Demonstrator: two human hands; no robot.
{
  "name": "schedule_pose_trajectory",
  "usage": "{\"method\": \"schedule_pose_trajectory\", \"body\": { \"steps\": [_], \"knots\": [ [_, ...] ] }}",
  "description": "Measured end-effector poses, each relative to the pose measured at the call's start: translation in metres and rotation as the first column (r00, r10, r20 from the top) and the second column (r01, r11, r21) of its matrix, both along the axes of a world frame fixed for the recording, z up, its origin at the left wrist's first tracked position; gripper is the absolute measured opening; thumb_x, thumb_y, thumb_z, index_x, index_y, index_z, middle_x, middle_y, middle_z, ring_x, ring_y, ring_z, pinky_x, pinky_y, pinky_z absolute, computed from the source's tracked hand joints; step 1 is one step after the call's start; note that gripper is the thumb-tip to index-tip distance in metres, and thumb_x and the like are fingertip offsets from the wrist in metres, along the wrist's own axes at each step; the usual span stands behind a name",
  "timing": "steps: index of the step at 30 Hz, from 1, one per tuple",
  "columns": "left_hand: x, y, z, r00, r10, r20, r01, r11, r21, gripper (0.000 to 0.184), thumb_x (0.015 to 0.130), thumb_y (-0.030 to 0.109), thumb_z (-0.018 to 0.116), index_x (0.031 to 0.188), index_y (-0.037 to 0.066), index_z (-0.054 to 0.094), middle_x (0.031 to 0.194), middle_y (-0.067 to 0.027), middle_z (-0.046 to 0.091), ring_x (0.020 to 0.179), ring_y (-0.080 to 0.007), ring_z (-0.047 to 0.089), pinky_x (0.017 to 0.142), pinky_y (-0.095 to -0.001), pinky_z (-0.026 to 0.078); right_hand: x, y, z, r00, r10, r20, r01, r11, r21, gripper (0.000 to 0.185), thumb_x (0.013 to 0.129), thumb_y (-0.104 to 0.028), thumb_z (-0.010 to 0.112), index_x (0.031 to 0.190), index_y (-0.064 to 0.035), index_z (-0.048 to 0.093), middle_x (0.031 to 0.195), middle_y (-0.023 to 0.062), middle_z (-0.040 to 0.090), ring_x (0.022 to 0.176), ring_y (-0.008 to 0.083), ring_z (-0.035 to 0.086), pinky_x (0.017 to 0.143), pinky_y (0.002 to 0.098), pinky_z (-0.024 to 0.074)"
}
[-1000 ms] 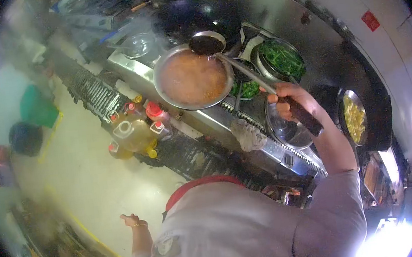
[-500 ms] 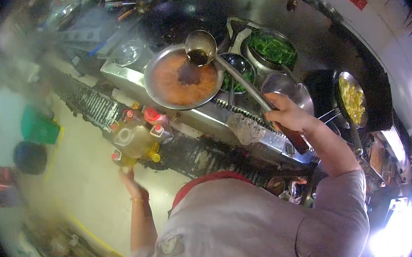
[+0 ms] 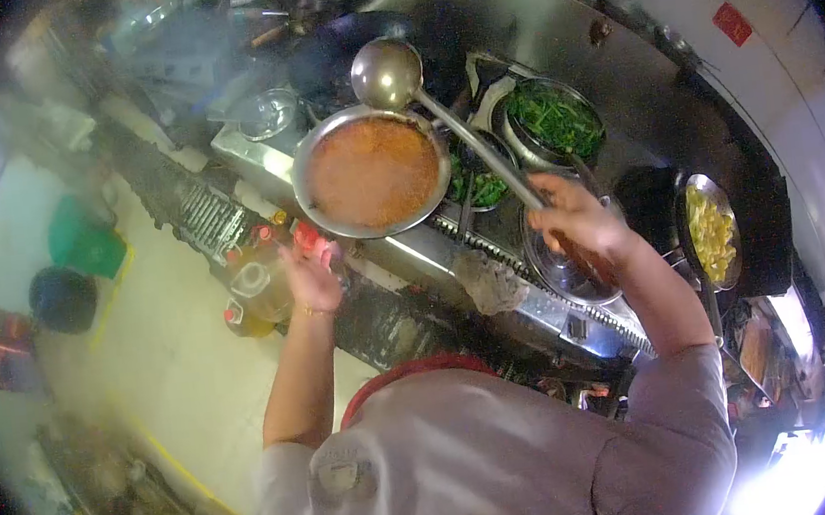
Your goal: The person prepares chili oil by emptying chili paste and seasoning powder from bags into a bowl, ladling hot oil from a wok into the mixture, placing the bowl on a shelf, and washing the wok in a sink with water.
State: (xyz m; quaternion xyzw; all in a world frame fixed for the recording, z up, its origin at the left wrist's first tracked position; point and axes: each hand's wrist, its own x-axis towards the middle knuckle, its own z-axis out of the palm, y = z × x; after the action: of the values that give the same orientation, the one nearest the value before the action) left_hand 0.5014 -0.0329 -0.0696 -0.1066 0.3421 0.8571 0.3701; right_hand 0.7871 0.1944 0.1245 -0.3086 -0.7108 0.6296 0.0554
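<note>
My right hand point(image 3: 578, 222) is closed around the wooden grip of a long metal ladle point(image 3: 490, 157). The ladle's round head hangs over the far rim of a steel bowl point(image 3: 375, 231) filled with a reddish-orange mixture. My left hand point(image 3: 312, 280) is raised with its fingers apart and holds nothing. In view it overlaps several capped bottles, among them a large oil jug point(image 3: 257, 286); whether it touches them I cannot tell. Chopped greens point(image 3: 554, 117) fill a pot to the right of the bowl, and more greens lie in a smaller strainer beside it.
A dark wok point(image 3: 331, 60) sits behind the bowl, with a clear bowl point(image 3: 267, 114) at its left. At the right, a strainer of yellow pieces point(image 3: 712, 234) rests on another wok. A metal lid-like dish point(image 3: 560, 277) lies under my right hand. Steam blurs the left side.
The ladle has moved away from me toward the bowl's far rim. Dark liquid no longer shows in it, and the mixture's dark patch is gone. My left hand has risen toward the bottles.
</note>
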Motion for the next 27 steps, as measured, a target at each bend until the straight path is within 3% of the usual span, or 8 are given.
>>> {"method": "schedule_pose_trajectory", "body": {
  "steps": [2, 5, 6, 11, 13, 17, 23, 27],
  "knots": [
    [0.002, -0.012, -0.009, 0.995, -0.082, -0.057, 0.088, 0.990, 0.110, 0.065, 0.088, 0.065, 0.020, 0.138, 0.025, 0.028, 0.119, -0.0093, 0.051, 0.098, -0.0231, 0.050, 0.087, -0.0473, 0.038, -0.025, 0.022, 0.009, 0.997, -0.064, -0.034, 0.060, 0.994, -0.094, 0.066, 0.077, -0.004, 0.059, 0.134, 0.0036, 0.027, 0.071, 0.0068, 0.053, 0.047, 0.0125, 0.050, 0.041, 0.0256, 0.0372],
    [0.014, -0.019, -0.001, 0.993, 0.076, 0.088, -0.066, 0.992, -0.109, 0.064, 0.088, 0.064, 0.021, 0.139, 0.025, 0.025, 0.122, -0.0131, 0.050, 0.099, -0.0254, 0.051, 0.084, -0.0452, 0.040, -0.075, 0.068, 0.010, 0.998, -0.063, 0.016, 0.063, 0.997, 0.033, 0.059, 0.075, -0.002, 0.057, 0.130, 0.0035, 0.035, 0.073, 0.0085, 0.055, 0.046, 0.0138, 0.050, 0.041, 0.0273, 0.0379],
    [0.011, -0.026, -0.013, 0.999, 0.039, 0.037, -0.037, 0.998, -0.042, 0.068, 0.087, 0.065, 0.022, 0.142, 0.026, 0.019, 0.132, -0.0143, 0.044, 0.118, -0.0272, 0.042, 0.095, -0.0495, 0.029, -0.094, 0.087, 0.000, 0.999, -0.046, 0.025, 0.042, 0.991, 0.125, 0.053, 0.074, -0.002, 0.057, 0.124, 0.0042, 0.039, 0.070, 0.0087, 0.055, 0.046, 0.0146, 0.050, 0.041, 0.0284, 0.0385],
    [0.036, -0.077, -0.013, 0.993, 0.118, -0.001, -0.117, 0.986, -0.117, 0.079, 0.083, 0.071, 0.023, 0.145, 0.025, 0.008, 0.144, -0.0122, 0.029, 0.135, -0.0283, 0.020, 0.106, -0.0543, 0.000, -0.164, 0.171, -0.076, 0.983, -0.173, 0.057, 0.135, 0.901, 0.411, 0.031, 0.072, -0.009, 0.061, 0.098, 0.0041, 0.053, 0.074, 0.0121, 0.059, 0.054, 0.0216, 0.059, 0.047, 0.0326, 0.0465],
    [0.048, -0.125, -0.056, 0.970, 0.238, 0.056, -0.208, 0.924, -0.319, 0.084, 0.081, 0.073, 0.025, 0.145, 0.024, 0.003, 0.146, -0.0110, 0.027, 0.137, -0.0287, 0.015, 0.104, -0.0537, -0.012, -0.183, 0.188, -0.094, 0.966, -0.237, 0.104, 0.172, 0.890, 0.423, 0.030, 0.072, -0.009, 0.061, 0.097, 0.0048, 0.053, 0.077, 0.0142, 0.060, 0.057, 0.0240, 0.060, 0.049, 0.0346, 0.0479],
    [0.107, -0.221, -0.091, 0.864, 0.480, 0.152, -0.332, 0.769, -0.546, 0.081, 0.083, 0.069, 0.025, 0.145, 0.024, -0.002, 0.147, -0.0102, 0.023, 0.138, -0.0277, 0.011, 0.104, -0.0529, -0.012, -0.202, 0.205, -0.109, 0.950, -0.260, 0.171, 0.183, 0.911, 0.371, 0.025, 0.071, -0.008, 0.061, 0.092, 0.0050, 0.056, 0.077, 0.0154, 0.063, 0.057, 0.0233, 0.062, 0.051, 0.0387, 0.0483],
    [0.220, -0.313, -0.112, 0.650, 0.739, 0.178, -0.381, 0.519, -0.765, 0.079, 0.083, 0.070, 0.023, 0.145, 0.026, 0.002, 0.149, -0.0084, 0.018, 0.139, -0.0284, 0.008, 0.105, -0.0537, -0.007, -0.216, 0.214, -0.119, 0.975, -0.064, 0.212, 0.048, 0.996, 0.081, 0.019, 0.075, -0.015, 0.057, 0.071, 0.0041, 0.059, 0.062, 0.0134, 0.059, 0.047, 0.0223, 0.057, 0.045, 0.0363, 0.0449],
    [0.237, -0.325, -0.119, 0.614, 0.769, 0.176, -0.380, 0.483, -0.789, 0.078, 0.082, 0.070, 0.021, 0.145, 0.027, 0.004, 0.150, -0.0072, 0.015, 0.139, -0.0289, 0.007, 0.106, -0.0542, -0.003, -0.220, 0.213, -0.118, 0.996, 0.042, 0.075, -0.012, 0.930, -0.368, 0.021, 0.082, -0.018, 0.052, 0.073, 0.0005, 0.056, 0.059, 0.0081, 0.056, 0.043, 0.0176, 0.051, 0.041, 0.0305, 0.0442]
  ]
}}
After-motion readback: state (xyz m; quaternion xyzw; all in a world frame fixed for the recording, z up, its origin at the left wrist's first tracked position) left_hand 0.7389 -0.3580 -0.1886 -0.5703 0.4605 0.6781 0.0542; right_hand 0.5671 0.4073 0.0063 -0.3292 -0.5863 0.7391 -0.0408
